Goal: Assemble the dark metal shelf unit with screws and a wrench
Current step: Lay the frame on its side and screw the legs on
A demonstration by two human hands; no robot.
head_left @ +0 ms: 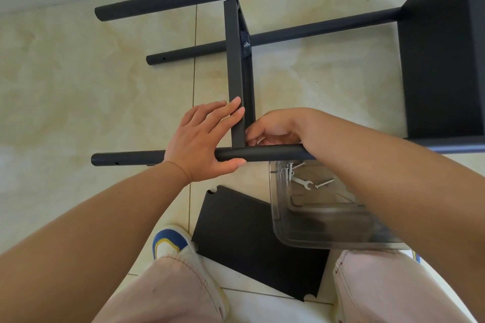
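Observation:
The dark metal shelf unit lies on its side on the tiled floor. Its near leg tube (126,158) runs left to right, and a shelf panel (236,65) stands on edge across it. My left hand (204,139) lies over the joint, fingers flat against the panel's edge and thumb under the tube. My right hand (273,130) is at the panel's right side just above the tube, fingertips curled and pinching something small that I cannot make out. A small silver wrench (303,182) and several screws (324,183) lie in a clear plastic box (315,231).
Two more tubes (183,0) (301,31) cross the floor farther away. A second fitted shelf panel (443,60) stands at the right. A loose dark panel (249,244) lies flat between my feet, and a blue and white shoe (170,241) is beside it.

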